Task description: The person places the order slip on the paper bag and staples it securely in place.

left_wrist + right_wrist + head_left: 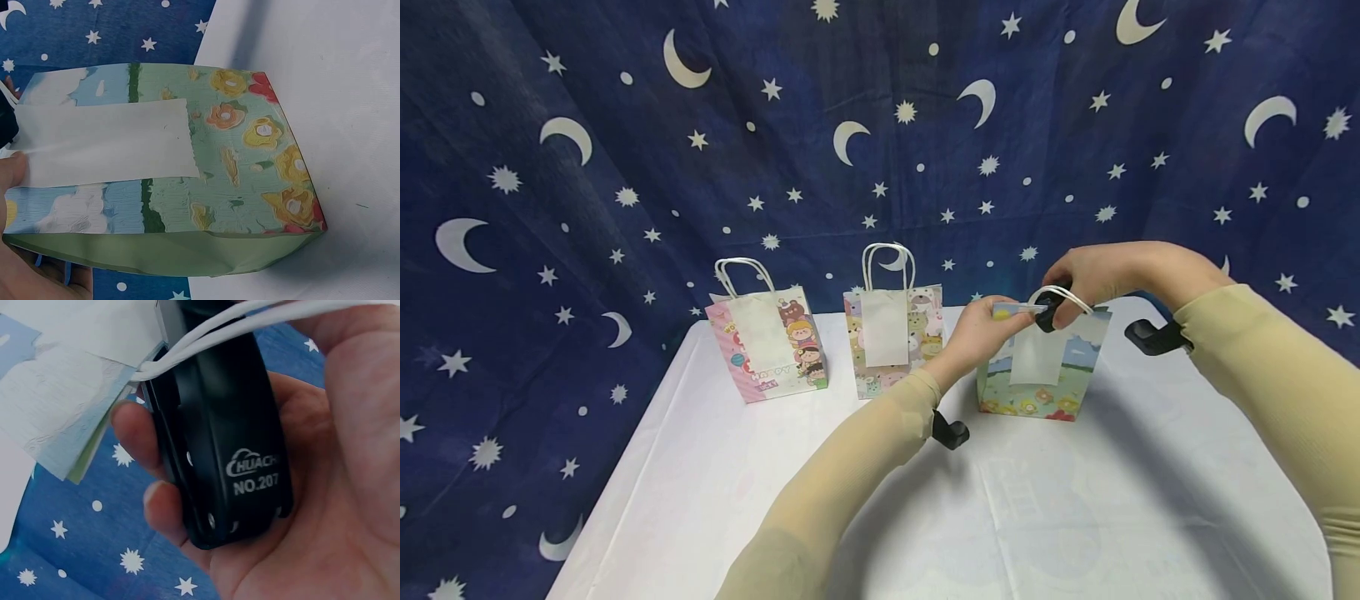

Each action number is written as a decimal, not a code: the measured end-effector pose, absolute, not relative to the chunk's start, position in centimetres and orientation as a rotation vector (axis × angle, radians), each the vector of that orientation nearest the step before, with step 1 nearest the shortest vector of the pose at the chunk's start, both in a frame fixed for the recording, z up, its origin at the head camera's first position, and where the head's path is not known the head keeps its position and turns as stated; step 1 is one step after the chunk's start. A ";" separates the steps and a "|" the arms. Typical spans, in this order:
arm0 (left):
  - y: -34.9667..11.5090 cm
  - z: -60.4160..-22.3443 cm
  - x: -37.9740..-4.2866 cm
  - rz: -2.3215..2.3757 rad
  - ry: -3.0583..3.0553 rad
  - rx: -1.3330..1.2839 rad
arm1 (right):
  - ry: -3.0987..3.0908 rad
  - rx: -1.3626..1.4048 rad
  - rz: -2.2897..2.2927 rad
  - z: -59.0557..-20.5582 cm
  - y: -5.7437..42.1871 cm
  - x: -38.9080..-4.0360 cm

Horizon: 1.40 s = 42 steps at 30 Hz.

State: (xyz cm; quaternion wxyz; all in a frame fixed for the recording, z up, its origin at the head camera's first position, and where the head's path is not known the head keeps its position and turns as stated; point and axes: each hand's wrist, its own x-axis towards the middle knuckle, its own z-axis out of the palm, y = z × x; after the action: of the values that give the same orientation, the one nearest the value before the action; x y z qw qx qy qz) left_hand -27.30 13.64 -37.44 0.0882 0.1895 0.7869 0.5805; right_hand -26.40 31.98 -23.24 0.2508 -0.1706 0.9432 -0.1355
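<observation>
My right hand (1101,271) grips a small black stapler (219,425) across the top edge of a paper gift bag (1000,396) with sky, grass and flowers printed on it. The bag's white rope handles (250,328) cross in front of the stapler. On the bag's left top edge, my left hand (981,333) pinches the paper, thumb in front and fingers behind. A blank white patch (106,144) runs down the bag's front panel. The bag stands upright on the table, its top held together. The stapler's tip is partly hidden by the paper and handles.
A gift bag with cartoon animals (928,325) stands left of my hands, and a pink gift bag (748,367) farther left. All are on a white-covered table (700,517). Behind hangs a dark blue curtain (805,108) with moons and stars.
</observation>
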 end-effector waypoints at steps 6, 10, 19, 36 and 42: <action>13.8 -37.5 -27.3 1.741 2.328 0.567 | 2.592 -0.462 -0.354 -23.8 32.2 -26.4; 13.9 -37.5 -27.4 1.746 2.311 0.572 | 2.602 -0.454 -0.346 -24.2 32.2 -26.4; 14.1 -37.5 -27.3 1.729 2.336 0.573 | 2.627 -0.420 -0.325 -24.8 32.3 -26.4; 14.1 -37.7 -27.5 1.735 2.350 0.582 | 2.642 -0.454 -0.231 -24.2 32.3 -26.4; 14.0 -37.7 -27.5 1.750 2.332 0.596 | 2.643 -0.445 -0.218 -24.0 32.3 -26.3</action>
State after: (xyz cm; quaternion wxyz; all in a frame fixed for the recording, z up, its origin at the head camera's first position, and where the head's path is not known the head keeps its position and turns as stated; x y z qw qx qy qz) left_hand -27.48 14.00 -37.67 0.0826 0.1997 0.7809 0.5861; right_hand -26.33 32.28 -24.03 0.2242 -0.1612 0.9579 -0.0789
